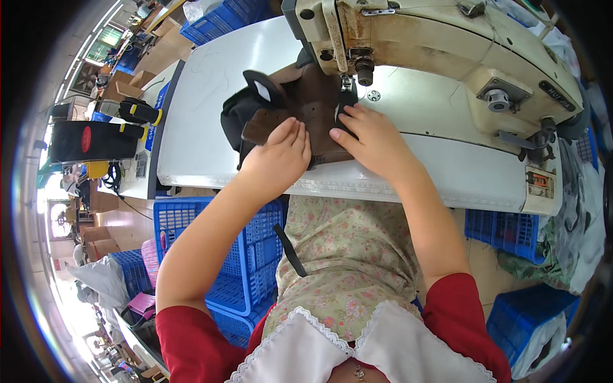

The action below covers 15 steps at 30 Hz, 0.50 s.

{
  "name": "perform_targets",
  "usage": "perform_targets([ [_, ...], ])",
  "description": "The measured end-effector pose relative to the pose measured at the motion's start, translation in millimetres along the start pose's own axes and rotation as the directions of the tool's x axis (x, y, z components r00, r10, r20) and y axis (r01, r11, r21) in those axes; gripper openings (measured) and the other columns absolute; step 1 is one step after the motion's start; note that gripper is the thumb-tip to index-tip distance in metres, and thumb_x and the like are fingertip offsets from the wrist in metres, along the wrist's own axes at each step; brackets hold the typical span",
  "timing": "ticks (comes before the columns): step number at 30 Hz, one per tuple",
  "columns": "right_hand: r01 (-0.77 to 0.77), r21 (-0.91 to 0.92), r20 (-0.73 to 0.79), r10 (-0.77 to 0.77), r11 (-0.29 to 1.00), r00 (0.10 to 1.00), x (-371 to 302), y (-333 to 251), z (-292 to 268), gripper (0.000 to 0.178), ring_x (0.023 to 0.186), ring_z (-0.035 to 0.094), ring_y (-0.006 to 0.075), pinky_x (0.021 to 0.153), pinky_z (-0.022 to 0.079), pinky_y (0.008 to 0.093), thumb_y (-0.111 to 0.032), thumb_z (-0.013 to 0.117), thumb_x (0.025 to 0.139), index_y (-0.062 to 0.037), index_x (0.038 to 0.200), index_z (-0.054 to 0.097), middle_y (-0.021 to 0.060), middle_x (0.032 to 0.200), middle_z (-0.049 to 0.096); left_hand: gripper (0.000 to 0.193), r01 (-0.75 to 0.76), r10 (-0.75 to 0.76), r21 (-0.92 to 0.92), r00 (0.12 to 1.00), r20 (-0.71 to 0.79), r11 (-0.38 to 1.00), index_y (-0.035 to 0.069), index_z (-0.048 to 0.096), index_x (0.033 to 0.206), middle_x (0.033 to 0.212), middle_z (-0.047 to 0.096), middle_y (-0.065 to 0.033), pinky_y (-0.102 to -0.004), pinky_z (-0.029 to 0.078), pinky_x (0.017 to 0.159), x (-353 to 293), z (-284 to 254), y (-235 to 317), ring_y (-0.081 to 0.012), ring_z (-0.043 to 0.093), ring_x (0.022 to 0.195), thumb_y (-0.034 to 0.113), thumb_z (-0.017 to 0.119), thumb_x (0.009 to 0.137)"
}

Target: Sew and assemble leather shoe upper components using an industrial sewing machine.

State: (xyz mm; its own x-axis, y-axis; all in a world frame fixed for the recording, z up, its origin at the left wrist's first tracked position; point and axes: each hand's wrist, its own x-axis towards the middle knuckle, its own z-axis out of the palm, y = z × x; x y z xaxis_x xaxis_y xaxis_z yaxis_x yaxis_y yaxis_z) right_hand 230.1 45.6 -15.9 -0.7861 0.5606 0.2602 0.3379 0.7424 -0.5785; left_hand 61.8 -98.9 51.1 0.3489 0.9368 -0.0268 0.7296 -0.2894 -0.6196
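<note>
A floppy brown and black piece [313, 102], perhaps leather or fabric, lies bunched on the white sewing table. Its black, curled parts stick up on the left, and its right edge runs under the presser foot [347, 83] of an industrial sewing machine [421, 38]. My left hand [284, 152] rests flat on the near left part of the piece, fingers stretched out side by side. Just in front of the presser foot, my right hand [372, 139] lies on the piece's right edge with fingers extended and thumb apart. Neither hand grips anything visible.
The table's front edge [383, 191] carries a ruler strip. Blue plastic crates [255, 255] stand below on the left, with another blue crate [504, 233] at the right. A side table at the left bears a black strap-like item [96, 140] with a red oval.
</note>
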Motion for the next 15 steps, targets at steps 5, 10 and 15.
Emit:
perform_targets([
  [5,0.047,-0.074,-0.096,-0.054,0.996,0.994,5.8,19.4,5.6,0.056,0.125,0.052,0.0351,0.106,0.038,0.0439,-0.047,0.053,0.094,0.0039,0.114,0.067,0.0201,0.127,0.061,0.044,-0.079,0.081,0.083,0.996,-0.025,0.993,-0.004,0.064,0.116,0.123,0.065,-0.0144,-0.0324,0.036,0.111,12.3,7.3,0.8,-0.0230,0.059,0.120,0.015,0.055,0.077],
  [10,0.078,-0.003,-0.090,-0.078,0.997,0.993,9.6,19.5,-10.4,0.044,0.111,0.060,0.0339,0.096,0.046,0.0430,-0.040,0.061,0.090,0.0009,0.101,0.072,0.0177,0.115,0.066,0.045,-0.098,0.096,-0.012,0.989,-0.113,0.995,-0.004,0.064,0.114,0.122,0.066,-0.0142,-0.0315,0.038,0.109,4.3,13.8,2.3,-0.0230,0.060,0.118,0.015,0.055,0.075],
  [15,0.132,0.016,-0.138,-0.129,0.991,0.982,14.2,27.2,-9.4,0.033,0.104,0.063,0.0326,0.091,0.049,0.0418,-0.032,0.064,0.088,-0.0019,0.097,0.073,0.0157,0.108,0.068,0.046,-0.121,0.121,0.008,0.986,-0.118,0.993,-0.005,0.064,0.114,0.120,0.067,-0.0136,-0.0312,0.039,0.108,4.0,13.0,1.6,-0.0228,0.061,0.116,0.015,0.055,0.074],
])
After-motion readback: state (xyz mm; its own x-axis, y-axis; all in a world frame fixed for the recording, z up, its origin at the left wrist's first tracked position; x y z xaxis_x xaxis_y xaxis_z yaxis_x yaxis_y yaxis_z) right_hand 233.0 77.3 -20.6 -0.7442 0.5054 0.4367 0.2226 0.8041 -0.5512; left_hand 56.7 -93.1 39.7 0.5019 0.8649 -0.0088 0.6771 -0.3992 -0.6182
